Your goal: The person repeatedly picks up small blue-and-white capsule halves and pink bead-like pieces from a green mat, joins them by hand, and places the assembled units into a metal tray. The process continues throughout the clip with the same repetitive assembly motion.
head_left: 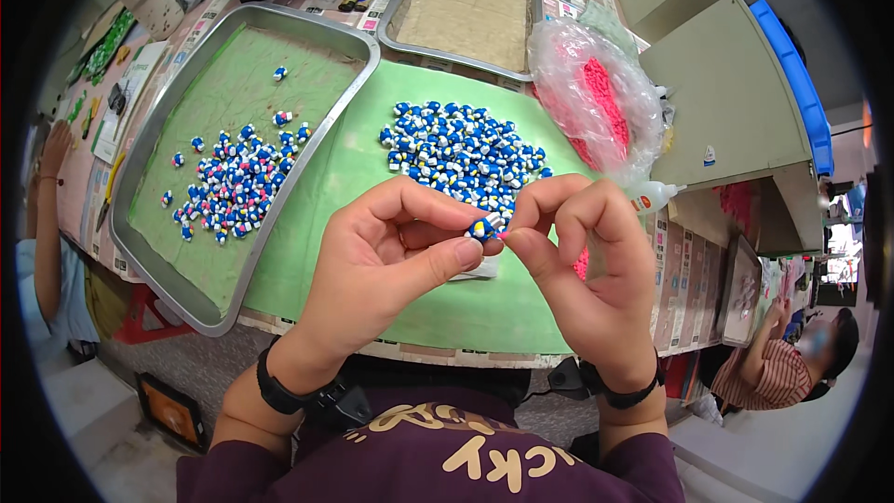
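Note:
Between the thumb and forefinger of my left hand (pixel 372 265) is a small blue-and-white figurine (pixel 481 227) with a touch of yellow. My right hand (pixel 596 265) pinches a tiny pink piece (pixel 504 235) right against the figurine's side; whether the two are joined I cannot tell. Just beyond my fingers, a pile of similar blue-and-white figurines (pixel 461 144) covers part of the green mat (pixel 326 196). Under my fingertips a small pale object (pixel 480 269) is partly hidden.
At left, a metal tray (pixel 358 93) holds more figurines, some with pink parts. A second tray (pixel 531 19) stands at the back. To the right are a plastic bag (pixel 559 56) of pink pieces and a white squeeze bottle (pixel 655 196). Other people sit at both sides.

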Tool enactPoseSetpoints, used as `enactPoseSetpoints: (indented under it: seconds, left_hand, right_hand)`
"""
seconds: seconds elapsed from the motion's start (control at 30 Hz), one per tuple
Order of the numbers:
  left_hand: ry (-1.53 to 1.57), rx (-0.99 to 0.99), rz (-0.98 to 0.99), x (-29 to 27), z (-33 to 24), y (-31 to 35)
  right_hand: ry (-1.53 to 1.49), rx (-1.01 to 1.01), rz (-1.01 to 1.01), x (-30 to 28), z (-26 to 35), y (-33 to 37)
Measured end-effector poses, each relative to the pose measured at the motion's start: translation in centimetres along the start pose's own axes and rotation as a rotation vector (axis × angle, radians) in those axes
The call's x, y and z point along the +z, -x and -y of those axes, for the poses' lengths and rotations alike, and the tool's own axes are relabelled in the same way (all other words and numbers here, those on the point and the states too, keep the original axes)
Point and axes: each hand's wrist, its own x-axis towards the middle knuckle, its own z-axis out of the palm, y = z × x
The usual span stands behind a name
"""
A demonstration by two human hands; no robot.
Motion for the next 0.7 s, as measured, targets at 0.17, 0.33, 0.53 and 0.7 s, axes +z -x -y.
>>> enactPoseSetpoints:
  seconds: [0.17, 0.33, 0.53, 0.7]
  left_hand:
    - [-0.079, 0.061, 0.024, -0.2, 0.3, 0.1]
    - [-0.224, 0.162, -0.038, 0.8, 0.3, 0.5]
    - [-0.485, 0.347, 0.053, 0.1, 0.3, 0.2]
    - [-0.616, 0.480, -0.139, -3.0, -1.1, 0.3]
  right_hand:
    - [0.089, -0.058, -0.003, 0.3, -0.7, 0.3]
    - [0.246, -0.109, -0.056, 1.2, -0.3, 0.6]
    - [-0.068, 0.101, 0.041, -0.4, -1.0, 0.7]
    - [0.196, 0.097, -0.079, -5.5, -2.0, 1.6]
